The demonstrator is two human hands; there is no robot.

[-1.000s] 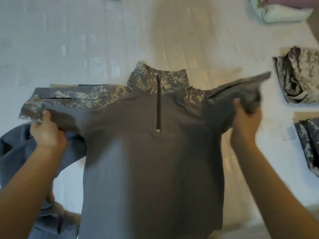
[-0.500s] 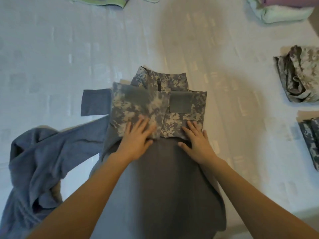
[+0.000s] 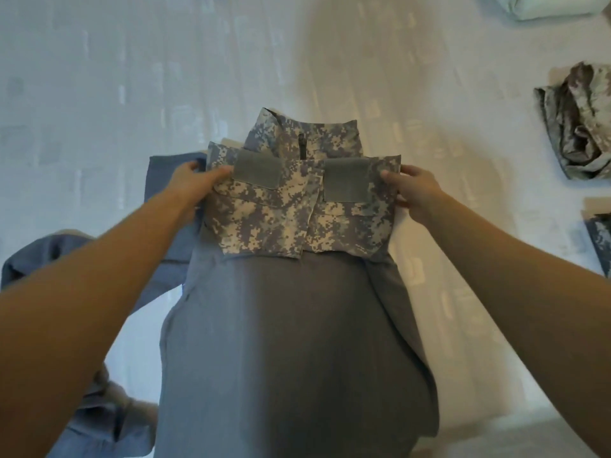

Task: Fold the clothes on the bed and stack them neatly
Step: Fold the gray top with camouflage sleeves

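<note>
A grey combat shirt (image 3: 291,342) with camouflage collar and sleeves lies face up on the white bed (image 3: 132,77). Both camouflage sleeves (image 3: 297,213) are folded in across its chest, each showing a grey patch. My left hand (image 3: 195,180) grips the shirt's left shoulder edge, thumb on top of the folded sleeve. My right hand (image 3: 413,190) grips the right shoulder edge the same way. The shirt's lower part hangs toward me off the bed's near edge.
A crumpled blue-grey garment (image 3: 96,408) lies at the left, partly under the shirt. A bundled camouflage garment (image 3: 582,123) sits at the right, another camouflage piece (image 3: 600,239) below it, and pale green folded cloth (image 3: 545,4) at the top right.
A second ago both hands held the sleeves spread out; they folded them in and pressed them flat. Now both hands have moved outward to grip the shoulder edges.
</note>
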